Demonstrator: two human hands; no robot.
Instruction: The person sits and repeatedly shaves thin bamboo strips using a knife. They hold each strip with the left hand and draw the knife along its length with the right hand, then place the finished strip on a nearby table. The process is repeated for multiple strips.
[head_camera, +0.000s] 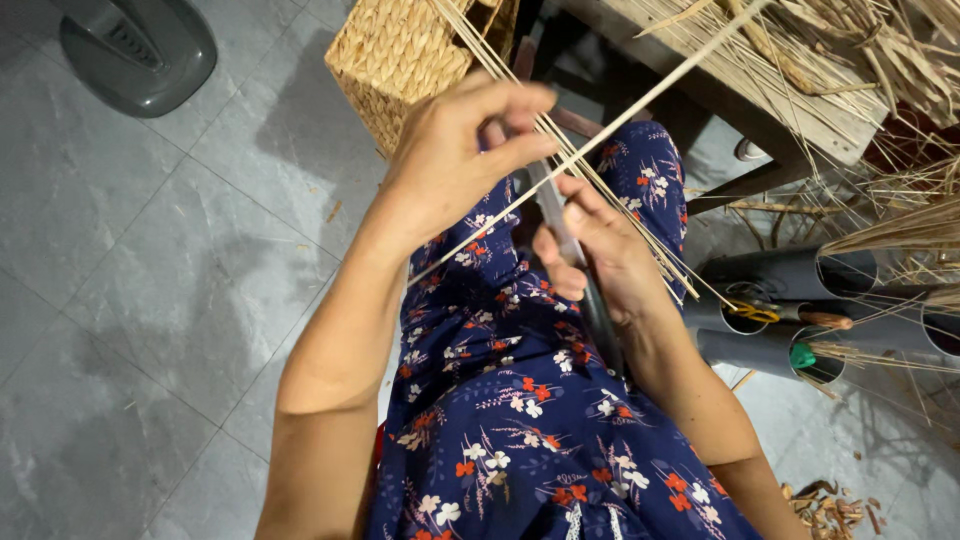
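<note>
My left hand pinches a long pale bamboo strip that runs from my lap up to the top right. My right hand grips a dark-handled knife, its blade pressed against the strip just below my left fingers. Several thin bamboo slivers lie across my lap beneath both hands. I am seated, and my navy floral dress fills the lower middle.
A woven basket stands on the floor ahead. A wooden bench piled with dry strips is top right. Grey plastic tubes holding scissors and tools lie at right. A fan base sits top left. Shavings litter the grey tile floor.
</note>
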